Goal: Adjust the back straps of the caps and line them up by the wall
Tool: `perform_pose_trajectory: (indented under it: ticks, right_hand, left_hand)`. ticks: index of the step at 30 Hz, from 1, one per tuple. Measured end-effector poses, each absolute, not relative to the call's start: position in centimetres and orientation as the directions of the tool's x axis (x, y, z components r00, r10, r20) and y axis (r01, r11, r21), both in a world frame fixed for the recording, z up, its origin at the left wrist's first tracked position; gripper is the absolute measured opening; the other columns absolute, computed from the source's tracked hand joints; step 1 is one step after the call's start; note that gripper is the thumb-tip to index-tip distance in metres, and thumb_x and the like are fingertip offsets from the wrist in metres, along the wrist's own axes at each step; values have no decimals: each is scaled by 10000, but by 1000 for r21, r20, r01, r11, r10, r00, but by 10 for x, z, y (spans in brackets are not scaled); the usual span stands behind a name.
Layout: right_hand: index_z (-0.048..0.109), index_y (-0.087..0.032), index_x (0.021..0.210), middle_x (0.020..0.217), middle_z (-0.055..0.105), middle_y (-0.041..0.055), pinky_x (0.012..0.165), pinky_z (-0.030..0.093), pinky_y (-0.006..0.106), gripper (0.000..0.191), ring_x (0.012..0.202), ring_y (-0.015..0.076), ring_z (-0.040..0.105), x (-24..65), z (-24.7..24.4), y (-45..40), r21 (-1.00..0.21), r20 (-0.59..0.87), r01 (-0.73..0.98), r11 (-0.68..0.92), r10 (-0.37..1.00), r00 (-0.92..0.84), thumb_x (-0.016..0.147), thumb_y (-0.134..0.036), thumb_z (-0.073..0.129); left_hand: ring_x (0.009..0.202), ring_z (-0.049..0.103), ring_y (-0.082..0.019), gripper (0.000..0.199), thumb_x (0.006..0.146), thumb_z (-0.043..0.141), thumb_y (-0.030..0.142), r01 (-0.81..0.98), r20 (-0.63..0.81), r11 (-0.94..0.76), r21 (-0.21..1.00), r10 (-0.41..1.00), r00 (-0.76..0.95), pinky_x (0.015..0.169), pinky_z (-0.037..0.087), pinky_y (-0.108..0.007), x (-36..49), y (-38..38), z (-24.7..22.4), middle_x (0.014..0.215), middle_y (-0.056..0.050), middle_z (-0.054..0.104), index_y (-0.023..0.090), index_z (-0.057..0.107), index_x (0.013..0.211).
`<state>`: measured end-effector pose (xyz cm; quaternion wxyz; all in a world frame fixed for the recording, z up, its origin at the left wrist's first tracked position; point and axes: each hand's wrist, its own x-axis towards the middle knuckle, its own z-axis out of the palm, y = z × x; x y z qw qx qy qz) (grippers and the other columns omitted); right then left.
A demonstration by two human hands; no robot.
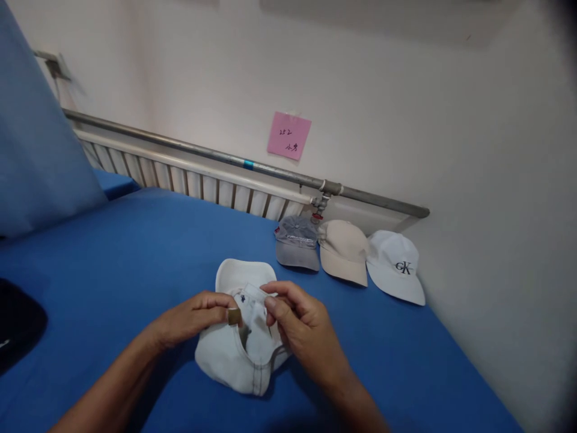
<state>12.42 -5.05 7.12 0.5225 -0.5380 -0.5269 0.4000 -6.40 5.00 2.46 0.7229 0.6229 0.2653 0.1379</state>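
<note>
A white cap (pixel 225 361) lies on the blue sheet in front of me, its brim (pixel 243 273) pointing away and its back opening toward me. My left hand (pixel 198 316) pinches the cap's left back edge, where a small brown buckle or tab (pixel 234 316) shows at the fingertips. From the right, my right hand (pixel 300 322) holds the end of a white strap (pixel 256 293) of the cap between thumb and index finger. The two strap ends are apart. A small dark blue mark is visible beside the strap.
Grey (pixel 297 243), beige (pixel 344 251) and white CK (pixel 395 266) caps stand in a row at the sheet's far right edge. Behind are a radiator (pixel 202 183), a metal pipe (pixel 180 144) and a pink note (pixel 289 136). A black object (pixel 20 325) lies at left.
</note>
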Motion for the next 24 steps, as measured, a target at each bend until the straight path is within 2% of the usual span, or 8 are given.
perform_pose_trajectory:
  ticks: [2, 5, 9, 13, 18, 24]
  right_hand:
    - [662, -177, 869, 619, 595, -33, 413, 315, 175, 161, 443, 50, 427, 126, 69, -47, -994, 66, 94, 53, 987, 145, 823, -324, 615]
    - [615, -173, 824, 558, 578, -50, 432, 352, 179, 154, 430, 57, 455, 126, 66, -43, -999, -33, -41, -27, 988, 151, 778, -318, 643]
    - [591, -172, 815, 574, 591, -60, 346, 190, 159, 193, 342, 7, 304, 126, 56, -35, -960, -187, -230, -161, 978, 95, 709, -305, 681]
    - [608, -166, 821, 520, 532, -83, 335, 87, 166, 260, 331, -9, 226, 127, 33, -26, -879, -314, -363, -309, 948, -47, 642, -286, 753]
    - [558, -174, 759, 546, 576, -62, 347, 99, 167, 321, 353, -9, 230, 126, 8, -20, -766, -341, -533, -360, 930, -138, 584, -280, 805]
    - [571, -167, 777, 555, 585, -51, 361, 96, 172, 309, 365, -5, 240, 123, 2, -17, -722, -320, -554, -414, 910, -263, 604, -266, 807]
  left_hand:
    - [558, 461, -103, 244, 809, 658, 383, 119, -226, 224, 967, 544, 808, 531, 336, -212, -64, 50, 25, 667, -9, 608, 145, 712, 793]
    - [622, 531, -107, 220, 767, 738, 354, 20, -187, 287, 958, 568, 802, 578, 385, -200, -62, 50, 23, 748, -21, 654, 151, 715, 849]
    - [662, 572, -96, 193, 739, 790, 290, -150, -96, 350, 925, 593, 799, 605, 415, -182, -63, 54, 14, 784, -6, 669, 180, 693, 864]
    - [633, 591, -88, 176, 713, 815, 256, -198, -76, 376, 905, 602, 795, 590, 429, -173, -66, 59, 6, 746, -1, 680, 176, 698, 816]
    - [588, 609, -96, 183, 677, 834, 241, -225, -106, 424, 877, 628, 771, 566, 445, -182, -65, 61, 2, 701, -10, 693, 157, 702, 772]
    - [564, 599, -82, 156, 679, 827, 214, -224, -128, 454, 862, 623, 772, 546, 432, -165, -61, 62, 0, 674, 1, 696, 175, 698, 757]
